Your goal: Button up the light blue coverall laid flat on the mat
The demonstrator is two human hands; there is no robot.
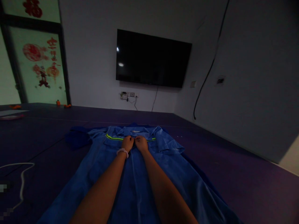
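A blue short-sleeved work shirt (173, 165) with a yellow-green stripe across the chest lies spread face up, its collar pointing away from me. Just below the collar, my left hand (127, 143) and my right hand (141, 143) are close together at the front placket. Both hands have their fingers curled in and pinch the shirt's front edges. A beaded bracelet (122, 151) circles my left wrist. What lies between the fingertips is too small to make out. Darker blue cloth (78, 138) shows from under the shirt at the left and along its right side.
The purple floor (233, 161) runs up to the walls. A white cable (22, 180) lies at the left. Small orange objects (67, 106) sit near the glass door (42, 68). A television (153, 59) hangs on the far wall, and a black cable (206, 77) dangles at the right.
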